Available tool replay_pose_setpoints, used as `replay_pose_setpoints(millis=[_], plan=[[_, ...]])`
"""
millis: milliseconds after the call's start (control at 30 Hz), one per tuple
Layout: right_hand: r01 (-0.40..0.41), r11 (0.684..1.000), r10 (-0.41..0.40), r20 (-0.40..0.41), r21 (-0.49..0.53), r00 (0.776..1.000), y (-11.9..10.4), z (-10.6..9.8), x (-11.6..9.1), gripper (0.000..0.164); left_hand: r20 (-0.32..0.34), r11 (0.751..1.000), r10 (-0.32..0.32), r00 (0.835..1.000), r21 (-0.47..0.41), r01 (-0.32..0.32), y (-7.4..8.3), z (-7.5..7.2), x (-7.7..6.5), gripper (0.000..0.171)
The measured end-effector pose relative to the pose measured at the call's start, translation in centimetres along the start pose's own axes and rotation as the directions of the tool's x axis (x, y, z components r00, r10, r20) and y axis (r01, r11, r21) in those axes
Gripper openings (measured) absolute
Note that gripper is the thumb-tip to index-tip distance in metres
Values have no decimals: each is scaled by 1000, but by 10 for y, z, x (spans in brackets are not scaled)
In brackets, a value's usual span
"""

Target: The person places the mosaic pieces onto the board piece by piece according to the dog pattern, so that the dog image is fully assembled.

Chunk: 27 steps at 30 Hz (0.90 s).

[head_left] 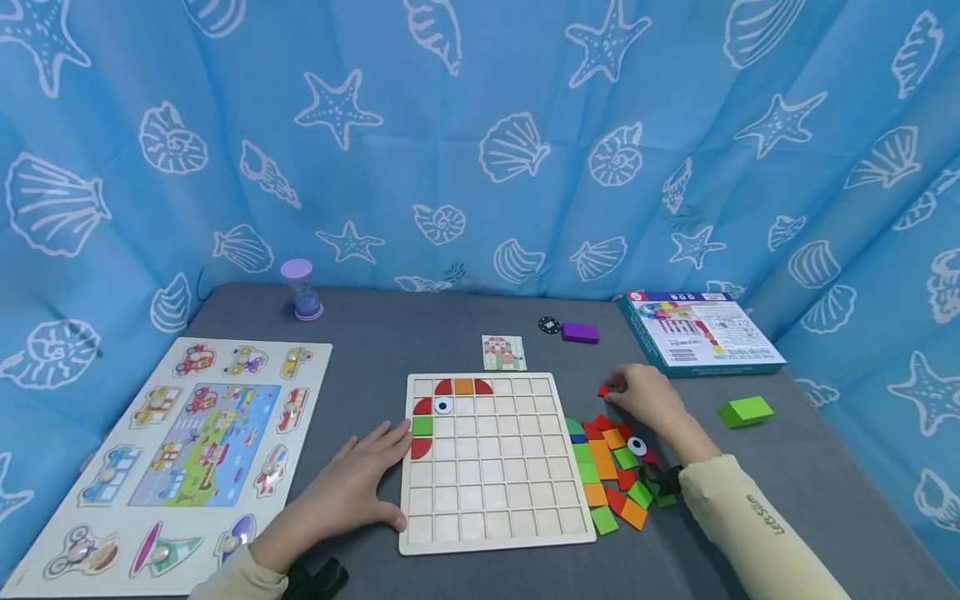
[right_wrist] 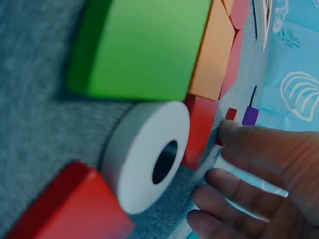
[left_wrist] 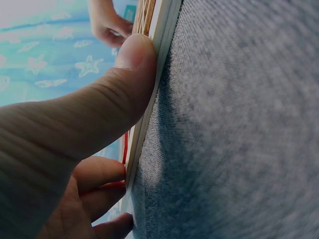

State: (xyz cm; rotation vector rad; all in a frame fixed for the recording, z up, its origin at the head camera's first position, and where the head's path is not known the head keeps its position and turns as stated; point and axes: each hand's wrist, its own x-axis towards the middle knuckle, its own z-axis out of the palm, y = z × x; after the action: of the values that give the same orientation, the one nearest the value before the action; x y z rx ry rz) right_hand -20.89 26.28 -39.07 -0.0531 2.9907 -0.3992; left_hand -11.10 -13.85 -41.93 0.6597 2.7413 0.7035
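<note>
My left hand (head_left: 351,482) lies along the left side of a wooden grid board (head_left: 498,498), fingers extended, thumb and fingertips touching its edge. In the board's upper left cells sit red quarter-round pieces (head_left: 422,448), an orange square (head_left: 464,386), a green square (head_left: 422,427) and a white eye disc (head_left: 443,406). Right of the board, my right hand (head_left: 647,402) pinches a small red piece (head_left: 603,390) between thumb and fingers; its exact shape is mostly hidden. Just below that hand spreads a pile of loose green, orange and red pieces (head_left: 602,458), with another eye disc (right_wrist: 149,157) among them.
A small pattern card (head_left: 504,353) lies behind the board. Farther back are a purple block (head_left: 580,332), a dark disc (head_left: 549,325), an hourglass (head_left: 303,290) and a box (head_left: 701,333). A picture peg puzzle (head_left: 300,367) lies left; a green block (head_left: 745,412) lies right.
</note>
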Motion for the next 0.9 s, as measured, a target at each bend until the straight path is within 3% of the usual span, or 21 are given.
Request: replay_pose_setpoints(millis=[267,400,567,733,900], plan=[[43,999,-43,18,-4,999,-2,1,3,18,2,1000,0,1000,0,0,0,0,0,103],[84,996,-85,-18,-19,996,-14,2,2,17,0,1000,-4,1000,6,4,1,0,1,103],[214,976,-215,-68,-31,974,-67,9,-4,16,-1,1000,-14,1000,10,14,1,-2,0,103],[355,935,-355,-51,-25,933,-132,23,-6,11,-5,1000,-13,1000,8,13,1,-3,0,103],[427,901,-429,-13,-72,903,-165,40,-1,9,0,1000,-3,1000,16,3,2,-2,1,103]])
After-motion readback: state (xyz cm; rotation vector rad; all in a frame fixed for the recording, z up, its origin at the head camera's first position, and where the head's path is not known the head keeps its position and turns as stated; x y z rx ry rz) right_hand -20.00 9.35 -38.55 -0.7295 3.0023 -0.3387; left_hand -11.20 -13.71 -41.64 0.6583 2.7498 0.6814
